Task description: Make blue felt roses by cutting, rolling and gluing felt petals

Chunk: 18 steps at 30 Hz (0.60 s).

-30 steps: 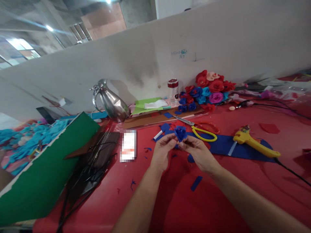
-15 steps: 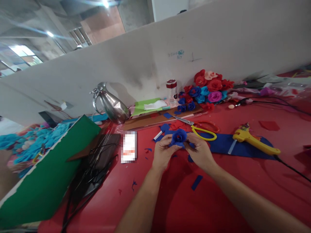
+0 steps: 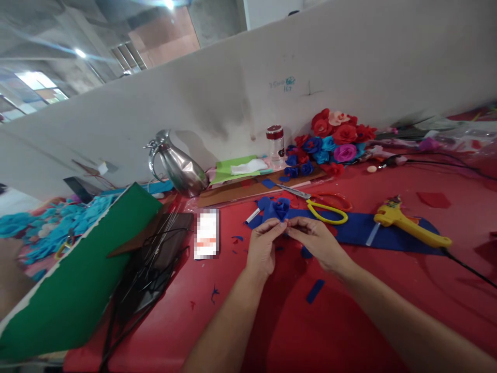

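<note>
Toward the near edge of the surface (image 3: 155, 334), 1 blue strip (image 3: 316, 291) is lying loose. Farther in, the left hand (image 3: 263, 244) and right hand (image 3: 316, 242) are meeting, their fingers pinching nearly together at the base of 1 blue rose (image 3: 280, 208), about midway to the far edge. Oversqueezing could be creasing its petals; slipping could be dropping it against the scissors (image 3: 306, 196) just beyond.

Counter (image 3: 233, 321) surface is red and glossy. Landmark: scissors (image 3: 309, 202), one yellow and one red handle loop, lie partly across a flat blue sheet (image 3: 353, 229). Left of scissors: metal jug (image 3: 180, 165) stands; white rectangle (image 3: 206, 233), pixelated, lies nearer. Right of scissors: red scrap (image 3: 434, 199). In front of scissors: narrow blue strip (image 3: 315, 291).
</note>
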Each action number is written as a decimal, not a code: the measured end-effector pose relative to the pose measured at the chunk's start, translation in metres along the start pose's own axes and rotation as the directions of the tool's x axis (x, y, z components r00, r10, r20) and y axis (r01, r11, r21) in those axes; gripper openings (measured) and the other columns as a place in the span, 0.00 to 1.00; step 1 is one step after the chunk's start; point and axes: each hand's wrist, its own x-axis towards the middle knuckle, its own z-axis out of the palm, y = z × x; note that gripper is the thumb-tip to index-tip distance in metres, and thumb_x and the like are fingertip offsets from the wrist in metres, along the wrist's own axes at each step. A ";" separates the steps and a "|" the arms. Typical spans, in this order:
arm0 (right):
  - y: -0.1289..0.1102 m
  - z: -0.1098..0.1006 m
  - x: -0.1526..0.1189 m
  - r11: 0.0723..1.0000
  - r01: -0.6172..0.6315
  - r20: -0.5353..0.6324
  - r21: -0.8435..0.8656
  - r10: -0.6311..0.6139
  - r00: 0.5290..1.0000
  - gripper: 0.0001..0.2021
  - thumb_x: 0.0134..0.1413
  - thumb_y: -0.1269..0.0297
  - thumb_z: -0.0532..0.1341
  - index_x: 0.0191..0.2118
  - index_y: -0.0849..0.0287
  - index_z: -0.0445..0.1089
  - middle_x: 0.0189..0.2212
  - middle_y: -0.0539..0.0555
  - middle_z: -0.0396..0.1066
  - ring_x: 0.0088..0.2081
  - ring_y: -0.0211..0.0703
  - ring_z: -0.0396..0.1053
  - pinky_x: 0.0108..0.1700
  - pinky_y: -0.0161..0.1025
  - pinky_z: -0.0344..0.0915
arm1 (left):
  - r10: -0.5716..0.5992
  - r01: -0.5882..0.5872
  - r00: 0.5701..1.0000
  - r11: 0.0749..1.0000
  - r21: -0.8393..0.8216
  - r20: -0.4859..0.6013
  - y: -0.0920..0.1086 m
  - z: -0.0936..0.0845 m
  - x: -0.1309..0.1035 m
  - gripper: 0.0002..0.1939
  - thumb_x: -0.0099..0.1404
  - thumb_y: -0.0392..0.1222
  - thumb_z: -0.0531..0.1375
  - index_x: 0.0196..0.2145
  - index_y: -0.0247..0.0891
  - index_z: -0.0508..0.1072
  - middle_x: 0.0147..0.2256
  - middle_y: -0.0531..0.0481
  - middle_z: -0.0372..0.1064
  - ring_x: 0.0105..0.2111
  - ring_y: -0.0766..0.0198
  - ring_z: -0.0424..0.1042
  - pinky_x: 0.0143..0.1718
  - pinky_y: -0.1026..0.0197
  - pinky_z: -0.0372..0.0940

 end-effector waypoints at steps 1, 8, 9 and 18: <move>-0.001 0.000 -0.001 1.000 0.020 -0.014 -0.011 -0.021 1.000 0.13 0.43 0.53 0.65 0.30 0.57 0.73 0.29 0.52 0.75 0.33 0.44 0.71 0.41 0.43 0.67 | 0.019 -0.019 1.000 1.000 0.006 -0.015 0.000 0.000 0.001 0.12 0.39 0.41 0.75 0.18 0.36 0.76 0.26 0.53 0.71 0.31 0.68 0.68 0.39 0.64 0.62; -0.011 -0.004 -0.012 0.830 0.438 -0.224 -0.345 -0.526 0.821 0.08 0.51 0.61 0.65 0.37 0.54 0.67 0.34 0.52 0.68 0.35 0.43 0.67 0.38 0.41 0.66 | 0.129 -0.123 0.992 0.973 0.197 -0.018 -0.005 -0.004 0.003 0.10 0.43 0.41 0.73 0.19 0.36 0.76 0.25 0.53 0.69 0.29 0.68 0.66 0.35 0.65 0.62; -0.013 -0.004 -0.013 0.771 0.484 -0.200 -0.415 -0.596 0.778 0.09 0.50 0.63 0.65 0.38 0.54 0.67 0.35 0.52 0.68 0.37 0.44 0.66 0.39 0.42 0.66 | 0.138 -0.132 0.990 0.966 0.221 -0.010 -0.006 -0.004 0.002 0.09 0.44 0.42 0.72 0.19 0.36 0.77 0.26 0.52 0.70 0.30 0.67 0.66 0.36 0.64 0.63; -0.012 -0.002 -0.018 0.445 0.572 -0.077 -0.689 -0.830 0.553 0.05 0.54 0.70 0.63 0.37 0.53 0.73 0.34 0.52 0.67 0.37 0.45 0.67 0.41 0.45 0.64 | 0.211 -0.203 0.978 0.939 0.277 0.000 -0.010 -0.007 0.002 0.06 0.46 0.40 0.70 0.24 0.37 0.80 0.30 0.49 0.74 0.33 0.64 0.69 0.38 0.62 0.64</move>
